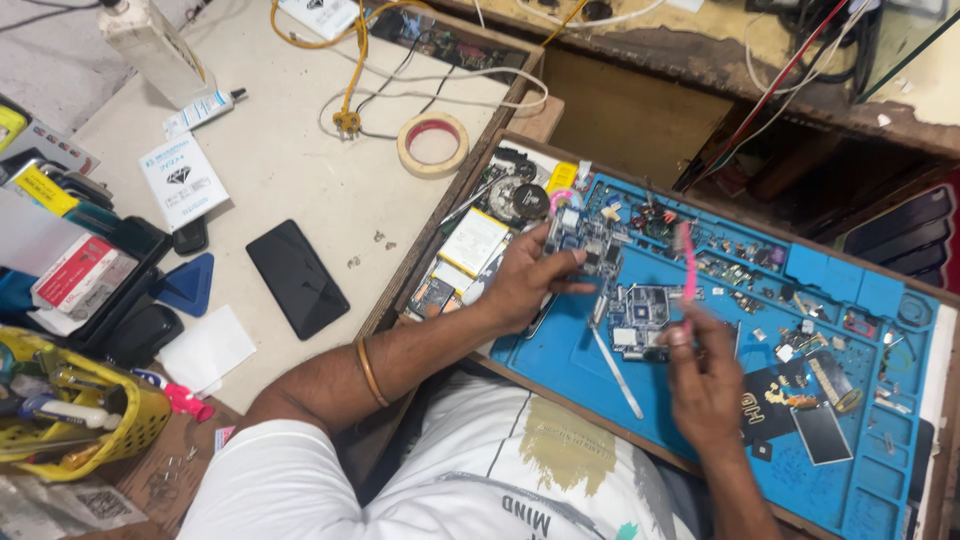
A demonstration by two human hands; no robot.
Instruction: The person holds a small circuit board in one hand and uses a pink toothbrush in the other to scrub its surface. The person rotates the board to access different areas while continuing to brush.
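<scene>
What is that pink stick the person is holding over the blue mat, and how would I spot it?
Start at the blue work mat in the wooden tray, littered with small phone parts. Above its middle, the right hand holds up a thin pink brush, just right of the circuit board lying on the mat. It is the only bright pink, upright stick among the grey metal bits there.

Matt blue rubbery work mat (560, 350) in a worn wooden tray (470, 190). Glossy black phone glass (296, 278); shiny metal tweezers (617, 372). Pink plastic brush (687, 262); paper tape roll (432, 144).
</scene>
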